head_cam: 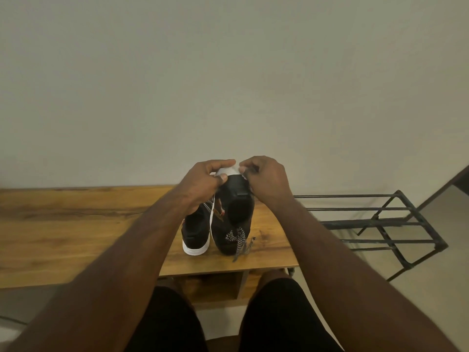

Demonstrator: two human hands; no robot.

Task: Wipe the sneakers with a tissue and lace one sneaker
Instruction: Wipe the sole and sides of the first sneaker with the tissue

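While I sit at the wooden bench (76, 224), my head camera looks down on both sneakers standing side by side near its right end. My left hand (203, 181) curls round the raised sneaker (236, 204), thumb pressed on its black upper, tipping it so the white sole edge faces away from me. My right hand (266, 181) has its fingers bunched at the top of that shoe, pinching what looks like a white tissue (228, 170), though it may be the sole rim; I cannot quite tell from here. The other sneaker (195, 235) rests flat just beside it, white toe toward me. A patterned lace (238, 240) hangs loose over the front. I judge the shoe light and fairly stiff at the sole, soft at the upper, so gripping the sole and heel is steadiest. The tissue would tear easily. A metal rack (380, 222) stands to the right.
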